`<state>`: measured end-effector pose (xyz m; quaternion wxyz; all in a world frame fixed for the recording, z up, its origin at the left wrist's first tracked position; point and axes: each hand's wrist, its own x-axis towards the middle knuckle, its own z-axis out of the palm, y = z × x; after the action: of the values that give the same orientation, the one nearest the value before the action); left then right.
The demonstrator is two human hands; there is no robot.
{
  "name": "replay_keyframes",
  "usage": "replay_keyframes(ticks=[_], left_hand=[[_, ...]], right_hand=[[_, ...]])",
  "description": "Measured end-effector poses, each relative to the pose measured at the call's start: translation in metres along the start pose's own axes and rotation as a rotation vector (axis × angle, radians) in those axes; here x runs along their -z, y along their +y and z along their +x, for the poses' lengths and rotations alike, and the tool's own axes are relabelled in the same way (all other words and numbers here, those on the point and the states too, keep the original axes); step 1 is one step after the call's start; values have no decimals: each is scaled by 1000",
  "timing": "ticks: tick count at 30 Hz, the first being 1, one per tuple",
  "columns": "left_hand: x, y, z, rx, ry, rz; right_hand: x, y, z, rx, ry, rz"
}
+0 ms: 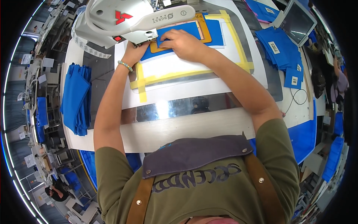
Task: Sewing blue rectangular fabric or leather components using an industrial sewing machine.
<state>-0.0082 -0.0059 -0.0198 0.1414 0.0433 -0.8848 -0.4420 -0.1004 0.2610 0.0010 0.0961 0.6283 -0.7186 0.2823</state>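
Note:
My left hand [134,52], with a beaded bracelet at the wrist, is at the left edge of a blue fabric piece [214,33] below the white sewing machine head [108,16], its fingertips partly hidden. My right hand [179,46] rests palm down, fingers bent and somewhat apart, on a smaller blue panel [190,30] framed by an orange template [205,35]. Beneath them lies a white sheet [190,71] bordered with yellow tape [160,79].
Blue fabric piles [74,99] lie left, with more labelled blue pieces [276,50] right. A tilted screen [294,24] stands upper right, near a cable [300,97]. Blue bins [298,138] sit below the table edge. Other people [339,80] are at both far sides.

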Motion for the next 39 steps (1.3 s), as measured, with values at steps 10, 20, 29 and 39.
replay_keyframes(ticks=[10,20,29,39], left_hand=[[7,33,-11,64,-161,341],[-1,24,-9,-137,-16,346],[4,31,-4,21,-9,247],[11,13,5,-32,-40,351]], right_hand=[[-1,1,-1,-36,22,97],[-2,1,-1,-55,9,102],[-1,8,9,-69,-23,79],[5,17,26,-148,-111,112]])
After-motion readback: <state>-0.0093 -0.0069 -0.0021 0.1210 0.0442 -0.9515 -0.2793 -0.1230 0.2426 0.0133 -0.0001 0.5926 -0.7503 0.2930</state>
